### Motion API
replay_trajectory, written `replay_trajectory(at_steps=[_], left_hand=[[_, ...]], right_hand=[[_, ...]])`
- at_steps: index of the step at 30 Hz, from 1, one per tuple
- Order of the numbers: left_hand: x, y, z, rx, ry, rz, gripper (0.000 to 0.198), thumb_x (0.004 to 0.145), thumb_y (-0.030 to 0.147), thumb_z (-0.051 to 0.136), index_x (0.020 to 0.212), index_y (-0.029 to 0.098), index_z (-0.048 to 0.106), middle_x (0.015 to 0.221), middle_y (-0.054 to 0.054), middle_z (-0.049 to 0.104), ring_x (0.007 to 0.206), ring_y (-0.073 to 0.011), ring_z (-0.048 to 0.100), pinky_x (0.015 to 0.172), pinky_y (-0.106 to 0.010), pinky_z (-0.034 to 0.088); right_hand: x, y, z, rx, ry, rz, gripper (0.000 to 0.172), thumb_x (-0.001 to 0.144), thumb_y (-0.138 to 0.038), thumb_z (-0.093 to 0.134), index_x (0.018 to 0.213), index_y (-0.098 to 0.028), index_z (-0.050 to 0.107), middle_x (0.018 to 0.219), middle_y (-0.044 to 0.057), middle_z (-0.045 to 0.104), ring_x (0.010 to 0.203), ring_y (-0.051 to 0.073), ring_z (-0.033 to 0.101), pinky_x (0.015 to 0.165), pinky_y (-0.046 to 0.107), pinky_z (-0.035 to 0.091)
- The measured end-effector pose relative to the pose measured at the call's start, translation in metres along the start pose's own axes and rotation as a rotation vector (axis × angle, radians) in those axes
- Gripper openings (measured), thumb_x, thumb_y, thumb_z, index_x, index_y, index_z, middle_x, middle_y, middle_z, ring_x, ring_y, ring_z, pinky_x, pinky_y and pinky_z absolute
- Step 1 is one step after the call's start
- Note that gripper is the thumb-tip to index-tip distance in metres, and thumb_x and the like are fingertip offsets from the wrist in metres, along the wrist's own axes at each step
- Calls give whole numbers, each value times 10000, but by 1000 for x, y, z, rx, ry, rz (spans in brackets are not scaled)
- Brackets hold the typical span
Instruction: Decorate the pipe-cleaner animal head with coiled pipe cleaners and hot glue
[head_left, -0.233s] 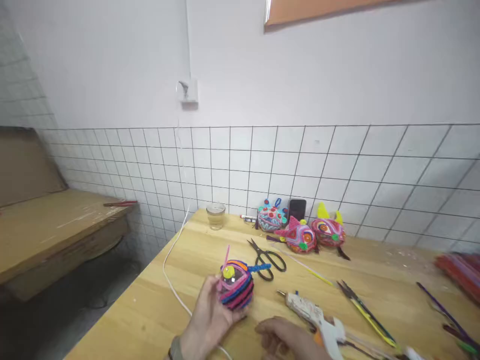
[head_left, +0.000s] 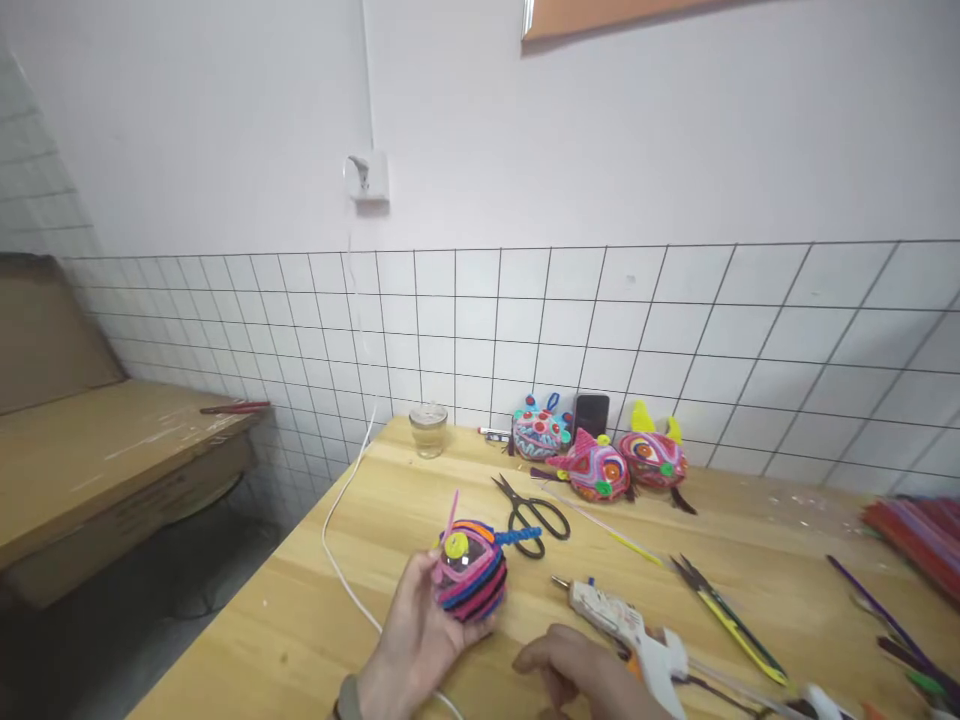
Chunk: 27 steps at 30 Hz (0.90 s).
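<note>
Little has moved: the view swings slightly right and down, and the right hand's (head_left: 589,675) fingers shift a touch, while the left hand (head_left: 420,640) keeps its hold on the ball (head_left: 474,580).

The ball sits in the left hand's curved fingers and palm, over the near part of the table (head_left: 285,620), inward from its left edge; whether it also touches the wood I cannot tell. Pink, blue, black and orange bands wrap it, with a yellow disc (head_left: 456,545) near the top; a pink stalk (head_left: 451,513) stands up and a blue stalk (head_left: 517,536) points right, toward the scissors (head_left: 525,515).

The right hand is well apart from the ball, fingers bent and index finger toward it; I cannot tell whether it grips anything. Just beside it lies the glue gun (head_left: 619,615), nozzle toward the scissors. Farther toward the table's right side lies a yellow tool (head_left: 739,625).

At the far left corner stands a glass (head_left: 428,432); a white cable (head_left: 323,540) runs by the left edge. Along the far edge are a marker (head_left: 494,435), a blue toy (head_left: 538,435), a phone (head_left: 592,415) and two pink toys (head_left: 598,475).
</note>
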<state>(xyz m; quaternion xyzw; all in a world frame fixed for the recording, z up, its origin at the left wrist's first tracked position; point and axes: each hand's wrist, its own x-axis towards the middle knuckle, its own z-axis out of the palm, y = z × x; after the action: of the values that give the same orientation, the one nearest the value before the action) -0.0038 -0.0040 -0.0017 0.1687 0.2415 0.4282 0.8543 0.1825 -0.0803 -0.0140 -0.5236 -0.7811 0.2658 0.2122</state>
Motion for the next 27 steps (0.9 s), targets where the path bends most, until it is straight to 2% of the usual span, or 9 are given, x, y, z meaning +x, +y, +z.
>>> replay_trajectory(at_steps=[4, 7, 10, 13, 17, 19, 23, 25, 27], left_hand=[[0, 0, -1, 3, -5, 10, 212, 813, 306, 531, 732, 151, 653, 705, -105, 728, 703, -273, 692, 618, -355, 497], [1, -2, -1, 7, -33, -3, 214, 805, 314, 546, 712, 156, 655, 692, -91, 724, 712, -272, 693, 628, -354, 494], [0, -8, 0, 64, -91, -33, 230, 804, 332, 548, 769, 145, 676, 729, -101, 731, 716, -260, 691, 651, -355, 489], [-4, -17, 2, 119, -147, -67, 248, 794, 356, 562, 810, 140, 684, 738, -100, 731, 719, -250, 685, 698, -375, 485], [-8, -27, 3, 139, -187, -121, 251, 777, 361, 590, 857, 144, 687, 754, -93, 730, 745, -249, 676, 747, -396, 474], [-8, -29, 2, 138, -180, -124, 232, 794, 353, 582, 869, 158, 684, 751, -79, 729, 760, -244, 671, 760, -396, 468], [-7, -33, 0, 145, -133, -158, 257, 840, 367, 521, 833, 166, 680, 724, -68, 724, 736, -230, 663, 738, -387, 471], [-7, -33, 1, 151, -110, -180, 290, 852, 368, 487, 840, 152, 681, 724, -75, 723, 697, -219, 659, 698, -368, 478], [-7, -32, 5, 154, -82, -184, 303, 855, 354, 474, 852, 136, 683, 719, -84, 721, 657, -209, 655, 648, -345, 483]], right_hand=[[1, 3, 2, 62, 73, 73, 514, 586, 26, 530, 1017, -224, 656, 780, -18, 630, 633, 108, 597, 579, 179, 457], [0, -2, 3, 243, 170, 145, 347, 676, -88, 578, 999, -195, 642, 858, 22, 661, 603, 110, 633, 527, 179, 464], [-2, -12, 2, 240, 318, 123, 190, 806, -212, 512, 953, -196, 631, 803, 25, 668, 567, 117, 630, 525, 197, 476], [-2, -21, -1, 73, 447, 83, 148, 798, -223, 553, 933, -222, 615, 773, 0, 652, 559, 117, 600, 524, 202, 465], [-1, -22, -2, -185, 504, 133, 67, 803, -219, 603, 797, -231, 538, 630, -38, 615, 522, 128, 580, 469, 204, 415], [0, -21, -3, -363, 548, 46, 119, 873, -224, 529, 756, -232, 509, 591, -36, 607, 518, 135, 590, 467, 210, 399], [0, -24, -7, -689, 571, -243, 367, 980, -188, 218, 750, -216, 503, 585, 7, 604, 477, 153, 566, 463, 252, 364], [1, -24, -9, -748, 590, -269, 440, 984, -176, 134, 723, -221, 485, 579, 12, 591, 473, 159, 555, 464, 264, 356], [0, -19, -13, -774, 664, -210, 447, 988, -183, 126, 695, -229, 461, 542, 1, 565, 445, 159, 545, 448, 271, 338]])
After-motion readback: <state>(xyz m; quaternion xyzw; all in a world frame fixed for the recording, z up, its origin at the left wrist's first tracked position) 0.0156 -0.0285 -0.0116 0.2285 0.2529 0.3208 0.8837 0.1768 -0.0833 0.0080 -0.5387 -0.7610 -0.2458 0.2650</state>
